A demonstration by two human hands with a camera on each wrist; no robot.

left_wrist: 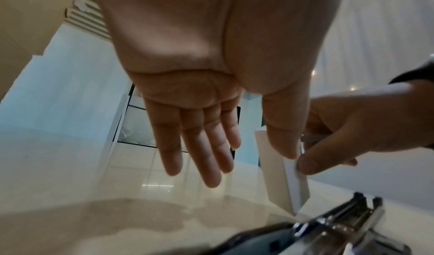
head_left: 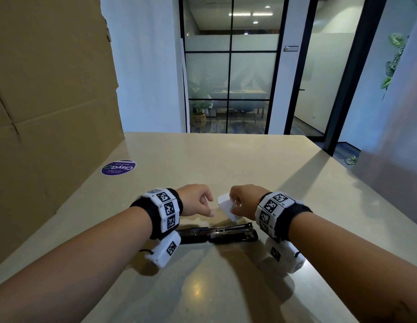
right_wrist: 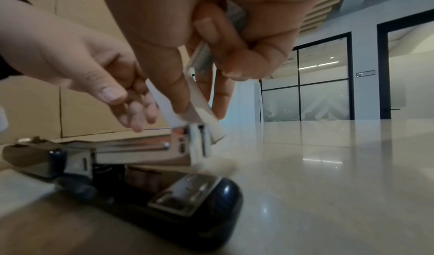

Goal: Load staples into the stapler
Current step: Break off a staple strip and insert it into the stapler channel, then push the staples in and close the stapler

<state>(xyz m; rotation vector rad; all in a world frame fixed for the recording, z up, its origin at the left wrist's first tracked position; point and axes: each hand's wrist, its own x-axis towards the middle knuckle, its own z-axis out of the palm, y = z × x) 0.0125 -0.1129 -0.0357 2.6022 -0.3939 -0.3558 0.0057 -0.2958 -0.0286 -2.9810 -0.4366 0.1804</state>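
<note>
The black stapler [head_left: 226,233] lies swung open on the beige table [head_left: 226,164], its metal magazine [right_wrist: 131,147] facing up. Just above its far side my right hand [head_left: 242,201] pinches a small white staple box [head_left: 226,205], tilted with one corner down near the magazine's front end. In the right wrist view a silvery strip [right_wrist: 203,56], apparently staples, sits between the curled fingers of that hand [right_wrist: 211,54]. My left hand [head_left: 202,203] hovers left of the box, holding nothing. Its fingers [left_wrist: 199,147] are straight, and the thumb lies close to the box [left_wrist: 284,184].
A large cardboard sheet [head_left: 51,101] stands along the table's left side. A round purple sticker [head_left: 118,167] lies beside it. Beyond the table's far edge are a glass partition [head_left: 230,66] and a dark-framed door [head_left: 330,66].
</note>
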